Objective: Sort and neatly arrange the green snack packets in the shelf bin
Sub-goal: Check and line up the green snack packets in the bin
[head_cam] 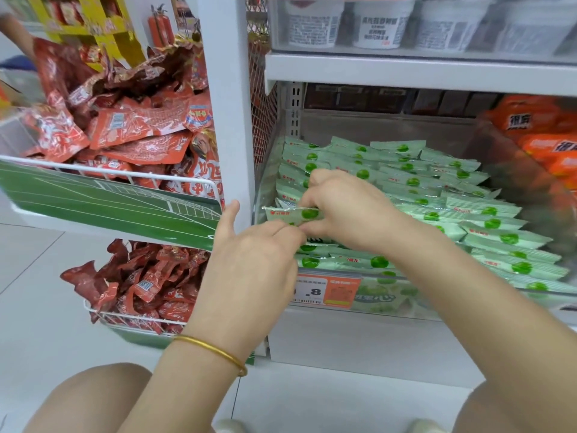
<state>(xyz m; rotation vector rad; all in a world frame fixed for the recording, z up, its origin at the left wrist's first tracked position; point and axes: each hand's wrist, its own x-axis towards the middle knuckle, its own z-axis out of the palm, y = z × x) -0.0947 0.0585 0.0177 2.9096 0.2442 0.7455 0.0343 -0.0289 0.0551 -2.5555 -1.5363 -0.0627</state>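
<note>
The shelf bin [387, 304] is a clear-walled container on the lower shelf at center right of the frame. It holds the green snack packets [452, 201], which lie in overlapping rows running from the back wall toward the front. Some rows sit tilted rather than flat. One green packet [288, 214] is raised above the bin's front left corner, with its long axis roughly level. The right hand [343, 204] pinches this packet along its upper edge, fingers curled over it. The left hand [253, 248] grasps the same packet from below with curled fingers, while its thumb stands free and points up toward the white upright post [228, 104]. A gold bangle [215, 351] encircles the left wrist. An orange and white price tag [324, 290] is fixed to the bin's front wall, just right of the left hand. Orange packets [537, 132] fill the neighboring space at the right edge of the frame. White cups [377, 23] stand on the shelf above. At the left of the frame, red packets [134, 129] are heaped in a white wire basket [125, 176], and further red packets fill a second basket below.
</note>
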